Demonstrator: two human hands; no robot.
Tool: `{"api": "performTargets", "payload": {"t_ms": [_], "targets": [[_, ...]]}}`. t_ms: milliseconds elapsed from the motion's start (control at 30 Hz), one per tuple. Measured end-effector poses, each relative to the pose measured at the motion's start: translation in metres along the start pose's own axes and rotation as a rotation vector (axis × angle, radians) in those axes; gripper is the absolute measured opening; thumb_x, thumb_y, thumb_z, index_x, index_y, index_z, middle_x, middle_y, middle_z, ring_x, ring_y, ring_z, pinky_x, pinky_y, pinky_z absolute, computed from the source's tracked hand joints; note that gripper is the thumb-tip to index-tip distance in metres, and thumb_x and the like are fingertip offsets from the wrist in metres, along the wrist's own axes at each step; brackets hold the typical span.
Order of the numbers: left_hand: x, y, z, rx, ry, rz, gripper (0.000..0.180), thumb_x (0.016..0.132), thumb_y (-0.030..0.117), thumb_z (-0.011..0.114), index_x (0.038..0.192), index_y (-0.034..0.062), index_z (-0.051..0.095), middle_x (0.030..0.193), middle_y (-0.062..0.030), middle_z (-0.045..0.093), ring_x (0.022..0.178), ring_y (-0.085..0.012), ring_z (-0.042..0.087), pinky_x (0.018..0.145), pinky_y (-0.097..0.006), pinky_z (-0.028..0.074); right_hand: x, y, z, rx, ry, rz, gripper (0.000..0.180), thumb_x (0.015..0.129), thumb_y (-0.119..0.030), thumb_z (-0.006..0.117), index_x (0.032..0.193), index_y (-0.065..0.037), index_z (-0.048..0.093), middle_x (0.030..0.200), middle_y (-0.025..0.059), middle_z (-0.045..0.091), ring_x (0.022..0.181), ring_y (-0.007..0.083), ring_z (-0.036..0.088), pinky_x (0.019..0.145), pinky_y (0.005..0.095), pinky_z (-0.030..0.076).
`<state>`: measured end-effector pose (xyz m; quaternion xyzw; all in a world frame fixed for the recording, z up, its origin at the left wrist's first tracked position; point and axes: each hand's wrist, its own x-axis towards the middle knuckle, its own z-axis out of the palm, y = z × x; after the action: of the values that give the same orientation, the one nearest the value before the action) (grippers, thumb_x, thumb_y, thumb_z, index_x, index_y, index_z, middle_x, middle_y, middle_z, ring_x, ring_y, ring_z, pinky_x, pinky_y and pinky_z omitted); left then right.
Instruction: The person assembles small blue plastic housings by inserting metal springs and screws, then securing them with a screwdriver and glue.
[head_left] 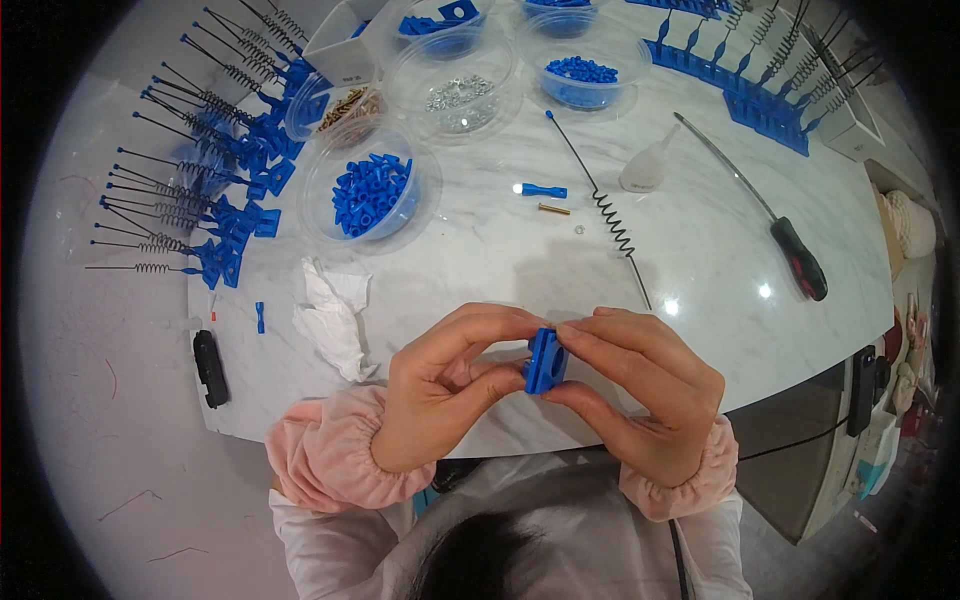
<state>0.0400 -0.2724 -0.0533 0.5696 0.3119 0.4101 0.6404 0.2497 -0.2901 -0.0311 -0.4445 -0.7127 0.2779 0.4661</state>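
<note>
Head view: left hand and right hand are brought together, fingertips and thumbs of both pinched on one blue plastic block; the block stands tilted between them, above the near part of the counter, a round opening visible on its right side. Ahead of the hands lie a black spring rod, a short blue sleeve, a brass pin and a small metal ring, all apart from one another; a screwdriver lies to the right; a crumpled tissue lies left, near a clear bowl holding small blue pieces.
</note>
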Motion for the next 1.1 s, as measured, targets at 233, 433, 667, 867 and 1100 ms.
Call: {"api": "performTargets", "payload": {"t_ms": [233, 433, 667, 867, 1100], "targets": [[0.0000, 0.0017, 0.0004, -0.010, 0.008, 0.002, 0.042, 0.086, -0.019, 0.055, 0.126, -0.0057, 0.055, 0.130, -0.0149, 0.050, 0.122, -0.0247, 0.053, 0.098, -0.033, 0.053, 0.0016, 0.0014, 0.0003, -0.014, -0.003, -0.027, 0.043, 0.069, -0.007, 0.082, 0.110, -0.002, 0.071, 0.102, 0.0130, 0.068, 0.090, 0.0294, 0.067, 0.085, 0.0386, 0.055], [-0.0005, 0.0026, 0.0015, -0.002, 0.018, -0.004, 0.042, 0.086, -0.019, 0.054, 0.125, -0.0052, 0.056, 0.130, -0.0150, 0.051, 0.123, -0.0244, 0.053, 0.097, -0.033, 0.054, 0.0016, 0.0008, 0.0007, -0.003, -0.007, -0.024, 0.043, 0.069, -0.007, 0.082, 0.110, -0.002, 0.070, 0.102, 0.0131, 0.068, 0.090, 0.0297, 0.067, 0.084, 0.0384, 0.055], [-0.0008, -0.0002, 0.0013, -0.011, 0.015, 0.023, 0.043, 0.085, -0.020, 0.054, 0.125, -0.0051, 0.056, 0.131, -0.0147, 0.050, 0.123, -0.0241, 0.052, 0.097, -0.032, 0.053, 0.0017, 0.0023, 0.0010, 0.003, -0.013, -0.023, 0.042, 0.069, -0.007, 0.081, 0.110, -0.002, 0.070, 0.102, 0.0132, 0.068, 0.091, 0.0303, 0.067, 0.083, 0.0374, 0.055], [-0.0018, -0.0008, 0.0006, -0.057, 0.013, 0.028, 0.044, 0.085, -0.021, 0.053, 0.126, -0.0049, 0.056, 0.131, -0.0146, 0.051, 0.124, -0.0238, 0.052, 0.097, -0.032, 0.053, 0.0028, 0.0026, 0.0014, 0.005, -0.009, -0.045, 0.042, 0.069, -0.007, 0.081, 0.109, -0.001, 0.070, 0.102, 0.0133, 0.068, 0.091, 0.0303, 0.067, 0.083, 0.0377, 0.056], [-0.0022, -0.0017, 0.0008, -0.031, 0.018, 0.030, 0.044, 0.085, -0.020, 0.052, 0.126, -0.0048, 0.056, 0.131, -0.0148, 0.051, 0.124, -0.0239, 0.052, 0.096, -0.032, 0.053, 0.0036, 0.0032, 0.0015, 0.003, -0.011, -0.056, 0.041, 0.069, -0.006, 0.080, 0.109, -0.001, 0.070, 0.102, 0.0135, 0.068, 0.090, 0.0305, 0.067, 0.082, 0.0379, 0.056]]}}
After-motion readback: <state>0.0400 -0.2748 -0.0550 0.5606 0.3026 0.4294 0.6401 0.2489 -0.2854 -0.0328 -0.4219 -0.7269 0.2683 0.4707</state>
